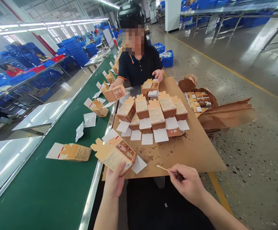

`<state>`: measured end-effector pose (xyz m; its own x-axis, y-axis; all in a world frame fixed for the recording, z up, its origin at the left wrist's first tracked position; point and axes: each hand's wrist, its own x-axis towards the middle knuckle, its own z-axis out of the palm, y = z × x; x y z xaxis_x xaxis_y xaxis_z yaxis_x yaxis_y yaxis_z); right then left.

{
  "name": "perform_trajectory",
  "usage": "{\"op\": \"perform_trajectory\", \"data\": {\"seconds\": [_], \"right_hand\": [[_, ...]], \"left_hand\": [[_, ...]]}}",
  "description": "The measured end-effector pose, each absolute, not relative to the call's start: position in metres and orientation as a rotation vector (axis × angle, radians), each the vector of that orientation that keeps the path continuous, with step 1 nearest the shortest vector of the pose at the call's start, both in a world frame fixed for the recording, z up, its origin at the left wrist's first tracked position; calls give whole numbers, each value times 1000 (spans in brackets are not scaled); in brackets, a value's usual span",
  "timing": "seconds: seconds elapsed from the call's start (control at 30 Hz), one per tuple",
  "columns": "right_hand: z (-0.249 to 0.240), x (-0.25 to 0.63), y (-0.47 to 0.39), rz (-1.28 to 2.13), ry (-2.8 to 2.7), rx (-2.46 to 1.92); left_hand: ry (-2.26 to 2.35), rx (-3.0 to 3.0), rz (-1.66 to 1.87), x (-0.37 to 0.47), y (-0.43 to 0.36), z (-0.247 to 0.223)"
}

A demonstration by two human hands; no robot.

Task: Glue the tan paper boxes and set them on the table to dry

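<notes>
My left hand (116, 180) is closed on a tan and brown cardboard box (117, 153) with its flaps unfolded, holding it tilted over the near left corner of the brown board (196, 143). Between the fingertips of my right hand (187, 182) is a thin cotton swab (162, 167), its white tip pointing left toward the box. The two hands are apart, and the swab does not touch the box. Beyond them, several similar boxes (156, 113) lie stacked on the board with white flaps hanging toward me.
On the left runs a green conveyor belt (57, 185) with a metal edge, carrying open boxes (78, 152) and clear plastic pouches (89, 119). Across the board sits a co-worker (141, 67) handling boxes. A paper-lined container (198, 100) of flat cartons stands at the right.
</notes>
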<state>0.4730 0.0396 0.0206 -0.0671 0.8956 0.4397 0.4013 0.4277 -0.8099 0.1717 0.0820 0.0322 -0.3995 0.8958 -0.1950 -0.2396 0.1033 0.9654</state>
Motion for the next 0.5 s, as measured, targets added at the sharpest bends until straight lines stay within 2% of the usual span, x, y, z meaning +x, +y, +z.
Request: {"op": "perform_trajectory", "data": {"seconds": [0.27,0.5], "right_hand": [[-25,402,60,642,-2008,-1150],[-30,399,68,665,-2065,-1192]], "left_hand": [[1591,867,1374,182,81,9],[1719,949,1391,186,83,-11]]}}
